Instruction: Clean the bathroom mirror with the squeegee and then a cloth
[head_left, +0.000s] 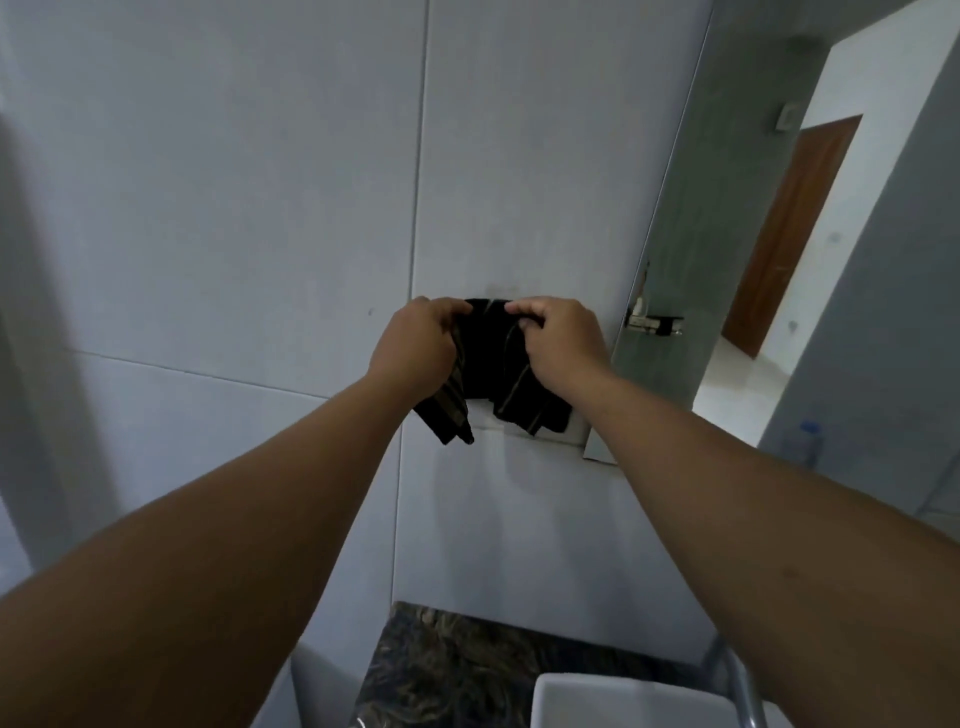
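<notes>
Gripping a dark striped cloth (493, 364) with both hands, I am holding it up in front of the tiled wall (234, 208), just left of the mirror (670, 291). My left hand (415, 345) is pinching the cloth's upper left edge, fingers (452, 312) curled tight on the fabric, and my right hand (563, 338) is doing the same on the upper right, so the cloth is hanging bunched between them. Below, the dark marbled bench (452, 670) and a white basin (623, 701) are showing at the bottom edge. The squeegee is not appearing anywhere in this head view, so I am judging the squeegee pass to be behind me and the cloth wipe to be what remains: the cloth is not yet touching the glass.
</notes>
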